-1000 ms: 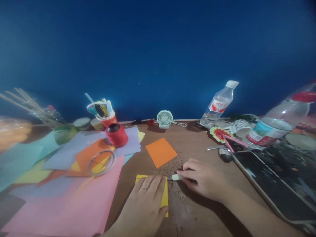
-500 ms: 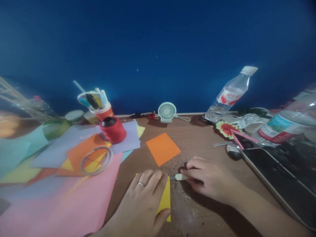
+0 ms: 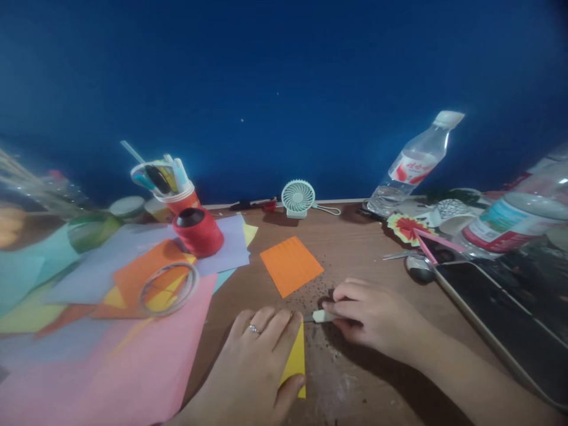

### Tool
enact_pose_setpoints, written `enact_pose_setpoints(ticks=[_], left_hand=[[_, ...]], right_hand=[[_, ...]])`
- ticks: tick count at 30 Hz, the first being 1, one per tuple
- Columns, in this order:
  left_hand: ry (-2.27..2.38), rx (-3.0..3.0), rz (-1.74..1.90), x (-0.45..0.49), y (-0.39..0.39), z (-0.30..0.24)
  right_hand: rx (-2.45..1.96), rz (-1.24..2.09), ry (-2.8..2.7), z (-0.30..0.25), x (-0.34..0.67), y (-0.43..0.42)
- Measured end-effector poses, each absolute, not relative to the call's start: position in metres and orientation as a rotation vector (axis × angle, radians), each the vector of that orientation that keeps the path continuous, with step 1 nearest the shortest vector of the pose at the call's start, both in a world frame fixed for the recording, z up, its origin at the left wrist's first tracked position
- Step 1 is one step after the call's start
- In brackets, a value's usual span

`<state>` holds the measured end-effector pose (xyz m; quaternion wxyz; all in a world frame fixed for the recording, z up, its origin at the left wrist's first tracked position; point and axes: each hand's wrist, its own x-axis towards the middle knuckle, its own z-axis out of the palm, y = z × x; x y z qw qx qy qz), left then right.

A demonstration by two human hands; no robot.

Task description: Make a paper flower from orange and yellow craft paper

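My left hand (image 3: 266,355), with a ring on one finger, lies flat over a yellow sheet of paper (image 3: 296,361) and hides most of it. My right hand (image 3: 373,319) is closed round the pale handle of a craft knife (image 3: 322,316). The knife's blade points left and reaches the top right edge of the yellow paper, beside my left fingertips. Beyond both hands, an orange square of paper (image 3: 291,266) rests on the table, with small dark crumbs scattered around its right side.
At left are coloured papers (image 3: 168,355), a tape roll (image 3: 190,296), a red thread spool (image 3: 204,238) and a pen cup (image 3: 181,201). A small fan (image 3: 298,198) stands by the wall. On the right are bottles (image 3: 417,163), scissors (image 3: 397,255) and a phone (image 3: 497,319).
The whole view has shifted slightly. Both hands stay nearly where they were, the left flat on the yellow paper and the right on the craft knife.
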<state>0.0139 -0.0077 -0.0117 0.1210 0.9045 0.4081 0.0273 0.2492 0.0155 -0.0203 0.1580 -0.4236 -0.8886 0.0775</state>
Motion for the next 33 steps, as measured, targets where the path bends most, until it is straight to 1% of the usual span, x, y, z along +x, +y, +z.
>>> enact_pose_setpoints(ticks=[23, 33], left_hand=[[1.231, 2.704, -0.035, 0.0171, -0.0126, -0.0111], [1.157, 2.677, -0.085, 0.0140, -0.0111, -0.0060]], right_hand=[[-1.237, 0.298, -2.537, -0.0190, 0.2510, 0.0156], [-1.201, 0.258, -2.513, -0.0180, 0.2491, 0.0153]])
